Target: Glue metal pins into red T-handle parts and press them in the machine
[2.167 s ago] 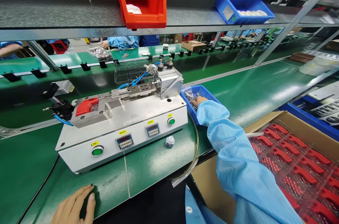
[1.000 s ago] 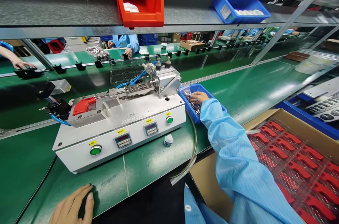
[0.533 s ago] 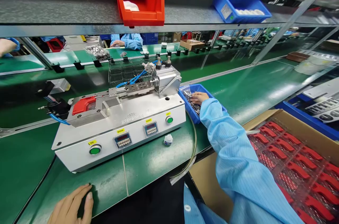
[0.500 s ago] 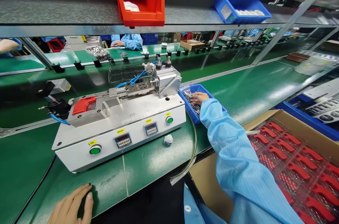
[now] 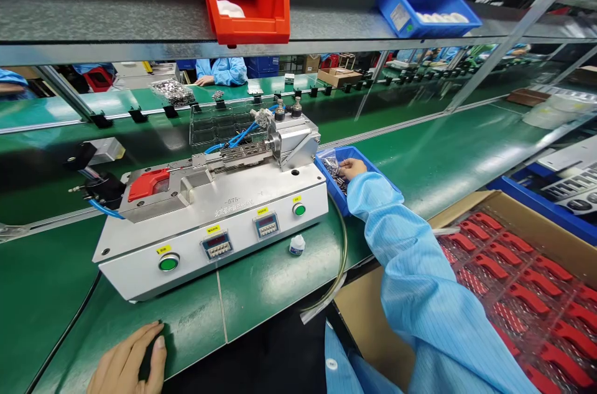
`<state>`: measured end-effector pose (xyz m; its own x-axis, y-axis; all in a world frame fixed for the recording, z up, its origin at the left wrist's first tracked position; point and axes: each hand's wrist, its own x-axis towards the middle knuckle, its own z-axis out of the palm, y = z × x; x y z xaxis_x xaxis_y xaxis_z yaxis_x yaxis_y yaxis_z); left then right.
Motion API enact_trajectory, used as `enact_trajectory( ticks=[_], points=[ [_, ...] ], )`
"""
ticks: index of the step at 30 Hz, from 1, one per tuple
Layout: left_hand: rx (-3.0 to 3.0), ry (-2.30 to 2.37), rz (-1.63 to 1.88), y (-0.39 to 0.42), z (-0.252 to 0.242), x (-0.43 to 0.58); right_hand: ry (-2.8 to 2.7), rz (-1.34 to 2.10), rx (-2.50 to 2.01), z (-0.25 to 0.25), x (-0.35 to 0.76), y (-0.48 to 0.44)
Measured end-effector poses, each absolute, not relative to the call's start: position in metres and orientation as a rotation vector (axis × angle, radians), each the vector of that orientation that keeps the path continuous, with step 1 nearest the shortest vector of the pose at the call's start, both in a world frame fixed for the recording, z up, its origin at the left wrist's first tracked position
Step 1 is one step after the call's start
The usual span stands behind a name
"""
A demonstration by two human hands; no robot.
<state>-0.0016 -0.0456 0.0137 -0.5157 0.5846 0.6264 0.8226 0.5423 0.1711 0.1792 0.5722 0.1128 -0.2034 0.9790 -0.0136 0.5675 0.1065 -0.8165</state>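
My right hand (image 5: 353, 168) reaches into a blue bin (image 5: 344, 206) of small shiny metal parts (image 5: 337, 183), beside a clear plastic bag (image 5: 329, 160). Its fingers are bent together at the parts; what sits between the fingertips is too small to make out. My left hand (image 5: 133, 361) rests on the green bench near its front edge, thumb apart from the fingers, holding nothing. Between and beyond my hands stands a white bench machine (image 5: 209, 226) with green buttons and small displays. A red plastic part (image 5: 148, 184) lies in the metal fixture at its left end.
A small white bottle (image 5: 297, 245) stands before the machine, near a clear tube (image 5: 342, 257). At right, a cardboard box (image 5: 506, 204) holds trays of red parts (image 5: 527, 297). Overhead, a shelf carries a red bin (image 5: 252, 30) and a blue bin (image 5: 433, 27). Other people sit across the line.
My right hand has shifted slightly left within the bin, and its fingers have drawn closer together. The left hand has hardly moved.
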Motion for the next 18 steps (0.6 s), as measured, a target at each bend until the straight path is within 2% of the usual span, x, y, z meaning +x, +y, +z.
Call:
enact_trajectory(
  ticks=[18],
  points=[
    [-1.253,-2.202,-0.574,-0.05,0.009,-0.013,-1.856,1.017,-1.453,0.119,0.181,0.568]
  ],
)
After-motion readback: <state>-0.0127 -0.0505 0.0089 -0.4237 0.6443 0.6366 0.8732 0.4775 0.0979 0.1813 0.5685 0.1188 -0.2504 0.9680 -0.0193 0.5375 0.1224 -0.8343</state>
